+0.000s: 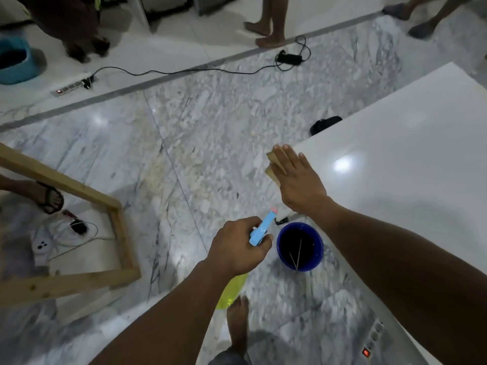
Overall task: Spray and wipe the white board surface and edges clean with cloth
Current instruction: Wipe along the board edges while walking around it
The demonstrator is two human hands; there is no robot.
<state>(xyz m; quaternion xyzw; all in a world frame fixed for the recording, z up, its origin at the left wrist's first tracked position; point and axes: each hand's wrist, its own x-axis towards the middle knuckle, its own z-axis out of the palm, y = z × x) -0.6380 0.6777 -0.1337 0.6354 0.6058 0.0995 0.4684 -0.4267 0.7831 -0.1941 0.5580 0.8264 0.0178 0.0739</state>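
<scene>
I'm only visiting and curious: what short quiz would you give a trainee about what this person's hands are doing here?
1. Fill in: the bucket on the floor beside the white board is coloured ____.
2. True or false: the left hand grips the spray bottle.
3. Where does the right hand press the cloth?
A) flat on the middle of the white board
B) at the white board's corner edge
C) inside the bucket

Key: 1 blue; 2 true; 3 B.
</scene>
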